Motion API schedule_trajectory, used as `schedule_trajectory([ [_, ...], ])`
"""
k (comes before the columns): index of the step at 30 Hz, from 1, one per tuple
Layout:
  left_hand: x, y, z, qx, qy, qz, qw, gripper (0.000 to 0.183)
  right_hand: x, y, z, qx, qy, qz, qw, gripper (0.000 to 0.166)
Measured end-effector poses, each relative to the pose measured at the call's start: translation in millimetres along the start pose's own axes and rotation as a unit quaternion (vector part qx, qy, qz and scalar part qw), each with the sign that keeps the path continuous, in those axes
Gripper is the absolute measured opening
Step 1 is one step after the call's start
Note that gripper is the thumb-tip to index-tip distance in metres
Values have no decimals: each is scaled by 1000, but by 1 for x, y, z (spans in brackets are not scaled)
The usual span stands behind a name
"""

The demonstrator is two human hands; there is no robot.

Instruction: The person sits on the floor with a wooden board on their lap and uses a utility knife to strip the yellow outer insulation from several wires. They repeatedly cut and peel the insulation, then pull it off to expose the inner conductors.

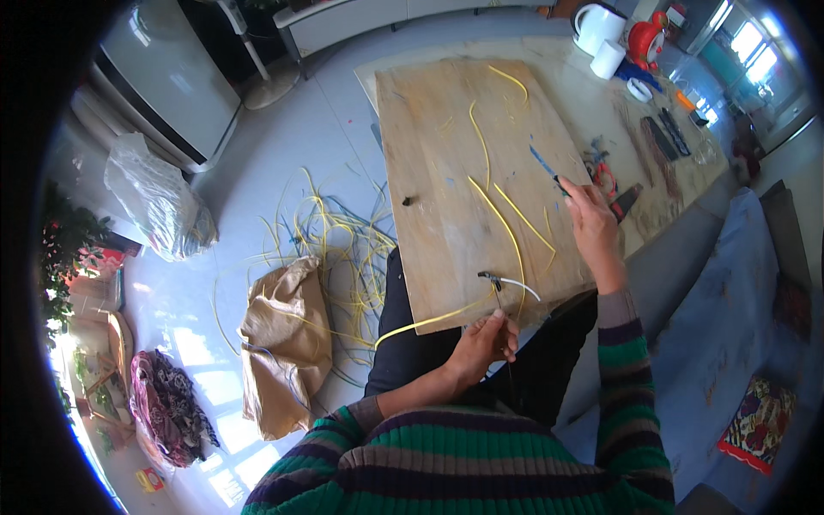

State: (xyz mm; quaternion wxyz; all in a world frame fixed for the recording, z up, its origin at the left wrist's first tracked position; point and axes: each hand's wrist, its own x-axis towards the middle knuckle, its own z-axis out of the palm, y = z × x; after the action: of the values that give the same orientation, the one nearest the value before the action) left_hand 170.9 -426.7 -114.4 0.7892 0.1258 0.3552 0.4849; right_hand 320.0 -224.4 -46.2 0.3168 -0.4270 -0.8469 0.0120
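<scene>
My right hand grips the dark handle of a knife whose narrow bluish blade points up and left over a wooden board. Near the board's front edge, my left hand pinches a thin dark strand. Just beyond those fingertips are small black pieces with a short white tube or wire beside them. A long yellow wire-like strand runs from the floor side to this spot. Cut yellow strands lie loose on the board, and a small black piece rests near its left edge.
The board rests partly on a pale table and over my lap. Red-handled scissors, tape, a white kettle and a red clock are there. Tangled strands and a brown bag lie on the floor.
</scene>
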Motion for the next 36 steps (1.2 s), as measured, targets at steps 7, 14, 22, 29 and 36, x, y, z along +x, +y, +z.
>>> schedule_trajectory([
  [7,4,-1,-1,10,24,-8,1000,41,-61,-55,-51,7,-17,-17,1000,33],
  [14,1,1,0,25,35,-16,999,43,-119,-82,-45,-9,-72,-8,997,36],
  [22,0,3,1,29,47,-24,998,43,-125,-83,-27,-20,-79,18,997,27],
  [29,2,1,-4,37,36,-15,999,43,-117,-76,-28,-40,-79,0,996,25],
  [36,1,1,-3,43,42,-14,998,41,-110,-69,-20,-20,-83,-27,996,25],
])
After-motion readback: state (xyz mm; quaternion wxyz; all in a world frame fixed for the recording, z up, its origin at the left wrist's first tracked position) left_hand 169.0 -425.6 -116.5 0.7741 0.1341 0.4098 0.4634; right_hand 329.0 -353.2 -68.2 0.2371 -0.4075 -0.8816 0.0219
